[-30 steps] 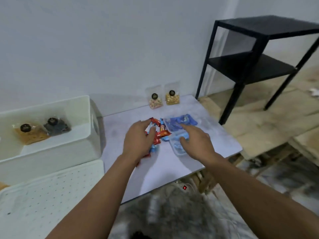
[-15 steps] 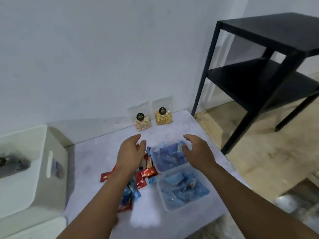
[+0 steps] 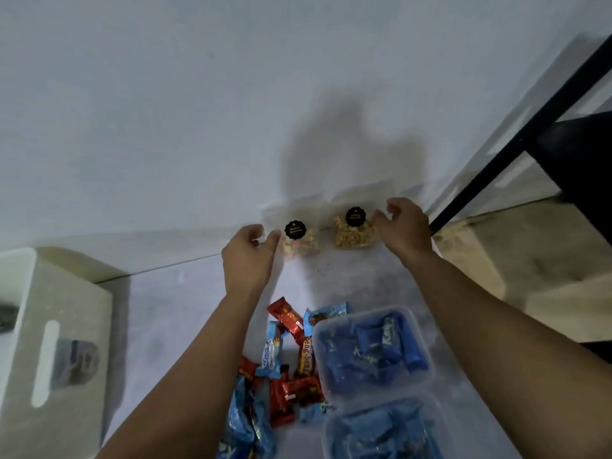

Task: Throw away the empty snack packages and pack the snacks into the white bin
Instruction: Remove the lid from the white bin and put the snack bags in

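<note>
Now both hands have left the blue packets they hovered over half a second ago and reach to the far edge of the grey table (image 3: 172, 326), where two clear pouches lean against the white wall (image 3: 198, 111). Largest on the left is the white bin (image 3: 66, 326), its near corner and slotted handle showing, now partly cut off by the frame edge; a dark pouch shows dimly through its side. At the far right stands the black shelf frame (image 3: 516, 144). Near the viewer on the right sit two clear tubs of blue packets, the farther tub (image 3: 371, 352) and the nearer tub (image 3: 384, 432) touching each other. Just left of them lies a loose heap of red and blue snack wrappers (image 3: 284, 376) between the forearms. The left hand (image 3: 248, 256) is stretched forward, palm down, thumb and fingers spread apart and loosely curved, its fingertips just beside the pouch of pale mixed snacks (image 3: 299, 243); I cannot tell whether they touch it. The right hand (image 3: 402, 230) reaches likewise, fingers curved and apart, its fingertips at the right edge of the pouch of golden snacks (image 3: 352, 235), not yet closed on it.
</note>
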